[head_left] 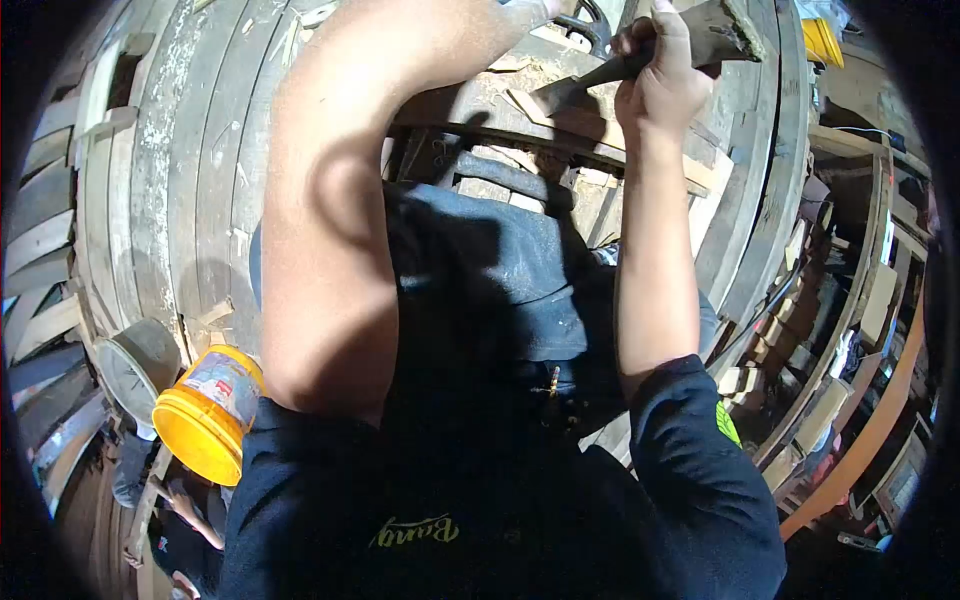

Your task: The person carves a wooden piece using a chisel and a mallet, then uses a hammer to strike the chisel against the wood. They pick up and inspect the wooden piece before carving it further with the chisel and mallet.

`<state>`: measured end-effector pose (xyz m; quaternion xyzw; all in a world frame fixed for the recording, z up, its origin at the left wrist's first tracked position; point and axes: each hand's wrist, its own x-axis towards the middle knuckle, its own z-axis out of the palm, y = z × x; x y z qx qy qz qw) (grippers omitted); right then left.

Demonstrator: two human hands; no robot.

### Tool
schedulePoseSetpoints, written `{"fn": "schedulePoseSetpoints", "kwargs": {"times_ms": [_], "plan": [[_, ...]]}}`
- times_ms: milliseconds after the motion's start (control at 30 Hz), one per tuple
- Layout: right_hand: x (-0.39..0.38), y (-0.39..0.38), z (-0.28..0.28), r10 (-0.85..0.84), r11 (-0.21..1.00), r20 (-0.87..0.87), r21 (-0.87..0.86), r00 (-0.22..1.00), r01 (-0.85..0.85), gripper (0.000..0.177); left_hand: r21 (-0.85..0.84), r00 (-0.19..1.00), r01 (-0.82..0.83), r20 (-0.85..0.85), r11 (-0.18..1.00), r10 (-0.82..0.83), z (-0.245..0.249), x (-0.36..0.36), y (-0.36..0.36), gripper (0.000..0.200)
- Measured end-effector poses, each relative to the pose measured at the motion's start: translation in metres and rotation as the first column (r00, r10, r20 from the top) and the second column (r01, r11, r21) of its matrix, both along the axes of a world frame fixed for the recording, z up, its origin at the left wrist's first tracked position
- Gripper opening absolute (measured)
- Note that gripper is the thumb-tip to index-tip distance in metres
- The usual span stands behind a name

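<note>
Two hands over weathered planks (190, 150): right hand (660, 88) grips tool (592, 78); left hand (522, 10) cropped, cannot tell.

Both bare arms outstretched, right hand (662, 85) fisted tight, left hand (540, 8) mostly cut off above.

My right hand (660, 85) grips a dull, dark wedge-shaped metal tool (590, 80). The grey wooden planks (190, 150) look rough and weathered, the yellow plastic bucket (205, 415) glossy, my dark-blue cloth shirt (480, 500) matt.

Left hand (528, 10) slips off the top edge, just left of the tool (590, 80), fingers out of sight; the tool's upper end is cropped too.
</note>
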<state>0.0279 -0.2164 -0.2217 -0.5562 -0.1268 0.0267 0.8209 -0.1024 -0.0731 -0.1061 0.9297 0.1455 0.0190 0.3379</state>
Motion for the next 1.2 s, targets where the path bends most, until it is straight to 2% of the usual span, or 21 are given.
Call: {"fn": "schedulePoseSetpoints", "kwargs": {"times_ms": [133,200,233,300,333,400,500,533,567,600,667,700,733,833,867,933,967,1067,1100,1133,1200], "plan": [[0.002,0.0,-0.004,-0.012,1.0,0.022,-0.014,1.0,0.013,0.021,0.021,0.999,0.021,0.039,1.0,-0.022,-0.003,-0.001,0.003,0.067],[0.001,0.0,-0.009,-0.03,0.999,0.061,-0.012,0.998,0.031,0.021,-0.088,1.0,0.028,-0.003,0.996,-0.029,-0.003,0.002,0.008,0.067],[-0.003,0.0,-0.006,-0.018,1.0,0.015,-0.016,1.0,0.018,0.02,-0.088,1.0,0.03,0.0,0.996,-0.03,-0.004,0.007,0.009,0.067],[-0.006,0.001,-0.01,-0.042,0.998,-0.018,-0.051,0.999,0.041,0.018,-0.113,0.992,0.01,-0.122,0.994,-0.024,-0.006,0.014,0.013,0.066],[-0.01,0.004,-0.006,-0.05,0.994,-0.022,-0.094,0.999,0.047,0.018,-0.112,0.993,0.007,-0.116,0.994,-0.02,-0.002,0.01,0.01,0.066],[-0.019,0.003,-0.003,0.048,0.991,0.08,-0.13,0.996,-0.038,0.018,0.011,0.998,-0.04,-0.043,0.999,0.041,0.001,0.0,-0.002,0.066],[-0.027,0.009,-0.01,0.035,0.986,0.018,-0.165,0.999,-0.031,0.018,-0.01,1.0,-0.006,0.002,1.0,0.006,-0.005,0.001,0.002,0.066],[-0.028,0.014,-0.009,-0.018,0.991,0.088,-0.128,0.996,0.029,0.017,0.011,1.0,0.017,0.025,1.0,-0.017,0.0,-0.003,0.0,0.067],[-0.024,0.014,-0.009,0.028,0.998,0.103,-0.059,0.994,-0.022,0.017,-0.151,0.987,-0.017,-0.158,0.988,-0.008,0.001,0.009,0.01,0.07],[-0.02,0.013,-0.009,0.074,0.997,0.12,0.008,0.99,-0.075,0.017,-0.149,0.988,-0.02,-0.152,0.989,-0.003,0.001,0.01,0.012,0.07],[-0.018,0.011,-0.008,0.057,0.998,0.145,-0.019,0.988,-0.055,0.017,-0.162,0.993,0.008,-0.112,0.987,-0.026,-0.003,0.007,0.013,0.075],[-0.016,0.009,-0.008,0.06,0.998,0.149,-0.011,0.987,-0.059,0.016,-0.097,0.998,-0.037,-0.056,0.995,0.031,-0.008,0.005,0.011,0.064],[-0.016,0.009,-0.009,0.062,0.998,0.154,-0.015,0.986,-0.061,0.016,-0.101,0.998,-0.038,-0.05,0.994,0.033,-0.006,0.003,0.012,0.064],[-0.015,0.011,-0.008,-0.029,0.999,0.069,0.021,0.997,0.027,0.014,-0.191,0.999,0.003,-0.038,0.981,-0.01,-0.004,0.004,0.014,0.038],[-0.011,0.011,-0.011,-0.027,0.999,0.075,0.02,0.997,0.026,0.014,-0.193,0.999,0.003,-0.032,0.981,-0.009,-0.005,0.002,0.013,0.038],[0.001,0.006,-0.026,-0.077,0.995,0.163,-0.057,0.984,0.088,0.014,-0.172,0.988,0.052,0.152,0.984,-0.025,-0.01,-0.002,0.012,0.038],[0.003,0.003,-0.029,-0.075,0.98,0.315,-0.152,0.946,0.128,0.016,-0.172,0.987,0.049,0.156,0.984,-0.022,-0.009,-0.002,0.013,0.038],[0.0,0.003,-0.028,-0.107,0.973,0.349,-0.155,0.931,0.17,0.018,-0.237,0.999,0.033,0.041,0.971,-0.024,-0.004,0.0,0.014,0.039],[-0.017,-0.004,-0.013,0.069,0.96,0.079,-0.276,0.995,-0.044,0.027,-0.233,0.999,0.051,0.025,0.971,-0.047,0.005,-0.005,0.015,0.037],[-0.014,0.0,-0.018,0.069,0.959,0.08,-0.279,0.994,-0.044,0.027,-0.235,0.999,0.052,0.026,0.971,-0.047,0.003,-0.005,0.015,0.037],[-0.004,0.013,-0.03,-0.242,0.97,0.119,0.054,0.963,0.237,0.019,-0.237,0.993,0.081,0.103,0.968,-0.058,-0.003,-0.004,0.015,0.034]]}}
